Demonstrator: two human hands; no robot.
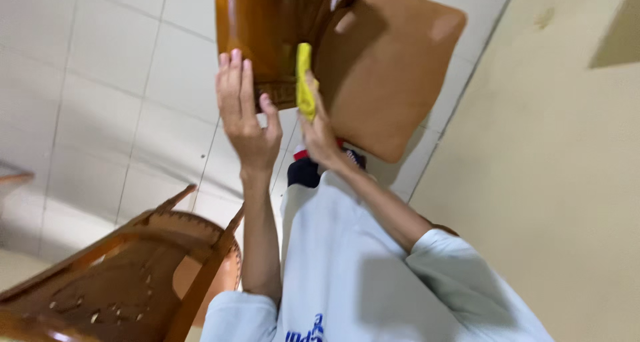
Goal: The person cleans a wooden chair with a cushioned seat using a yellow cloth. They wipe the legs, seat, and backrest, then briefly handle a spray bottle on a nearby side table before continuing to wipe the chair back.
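The pale tiled floor [113, 82] fills the left and top of the view, meeting a cream wall [553, 182] that runs down the right side; against these stands a wooden chair [373, 62] with a broad brown padded seat and a glossy carved backrest, its back rail facing the person; a second wooden chair [127, 275], of the same carved make, sits at the lower left, well apart from the first; the person's light shirt [360, 282] covers the lower middle, both forearms reaching up from it; the left hand [245, 115] lies flat and open against the glossy rail of the first chair, fingers straight and together, thumb spread towards the carved lower edge, gripping nothing that can be seen; the right hand [320, 132] is curled closed on a yellow cloth [305, 82], which stands upright in a narrow fold pressed against the inner edge of the backrest, just beside the left thumb and at the near edge of the padded seat.
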